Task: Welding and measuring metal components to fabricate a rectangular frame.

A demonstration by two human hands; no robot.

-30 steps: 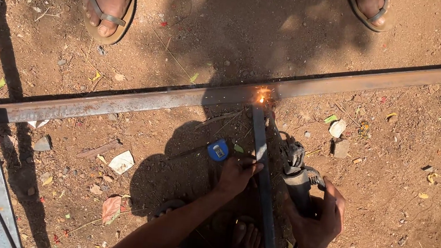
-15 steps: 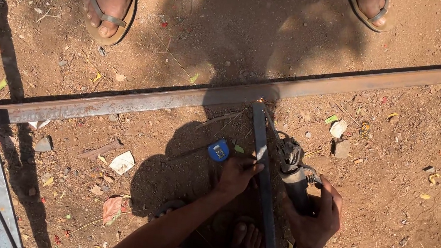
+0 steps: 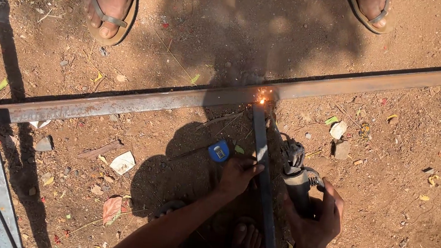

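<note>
While sparks (image 3: 261,99) fly | right hand (image 3: 317,215) grips electrode holder (image 3: 298,175) | left hand (image 3: 238,174) steadies short bar (image 3: 262,174)

**Bars at the sparking joint**

Short grey steel bar (image 3: 262,196) lies flat on dirt, its far end butting the long rusty bar (image 3: 178,102) that runs across; orange sparks at the joint. Welding holder (image 3: 296,170), dark, lies just right of the short bar.

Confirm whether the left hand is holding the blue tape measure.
No: the left hand presses on the short steel bar, while the blue tape measure lies on the dirt beside it.
</note>
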